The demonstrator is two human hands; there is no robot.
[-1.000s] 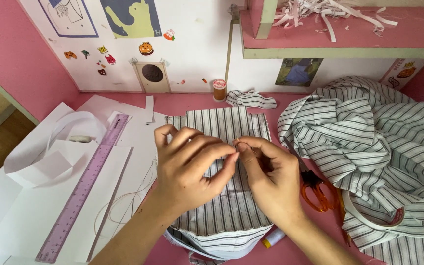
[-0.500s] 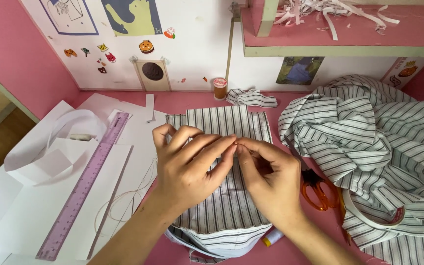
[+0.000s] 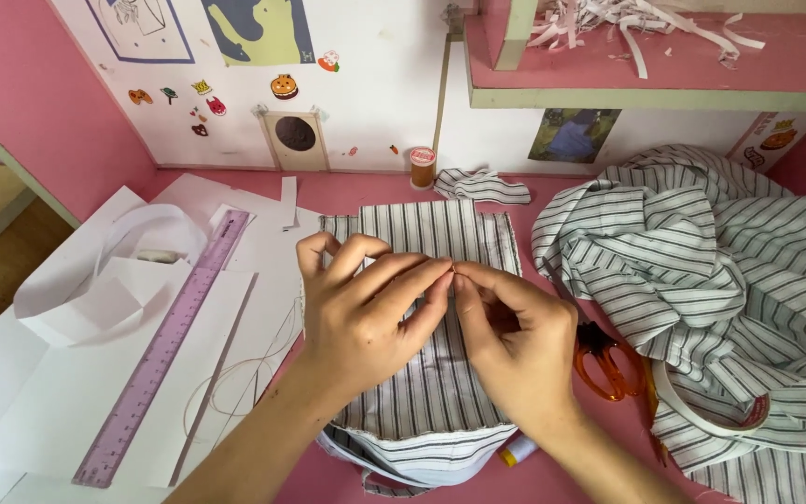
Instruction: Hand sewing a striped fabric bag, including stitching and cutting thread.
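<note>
Between the two sets of fingertips, right at the middle of the desk, something tiny is pinched that is too small to make out: the left hand (image 3: 366,313) has its fingers drawn together with the tips pointing right, and the right hand (image 3: 515,350) meets them with thumb and forefinger closed, tip against tip, so both hands are pressed shut on that one spot. Under the hands lies a flat piece of striped fabric (image 3: 440,383), white with dark lines running away from the person, its near edge rolled into a loose bundle at the bottom of the view. A fine pale thread (image 3: 235,392) loops across the white paper sheets (image 3: 67,392) to the left of the left wrist. On those sheets a long lilac ruler (image 3: 165,345) lies slantwise, and a curled strip of paper (image 3: 142,233) sits beyond it. Just right of the right hand, orange-handled scissors (image 3: 608,359) rest on the pink desk (image 3: 347,191), partly under a big heap of the same striped cloth (image 3: 701,280). Farther back an orange thread spool (image 3: 423,166) stands upright against the white wall, with a small striped scrap (image 3: 482,185) beside it
</note>
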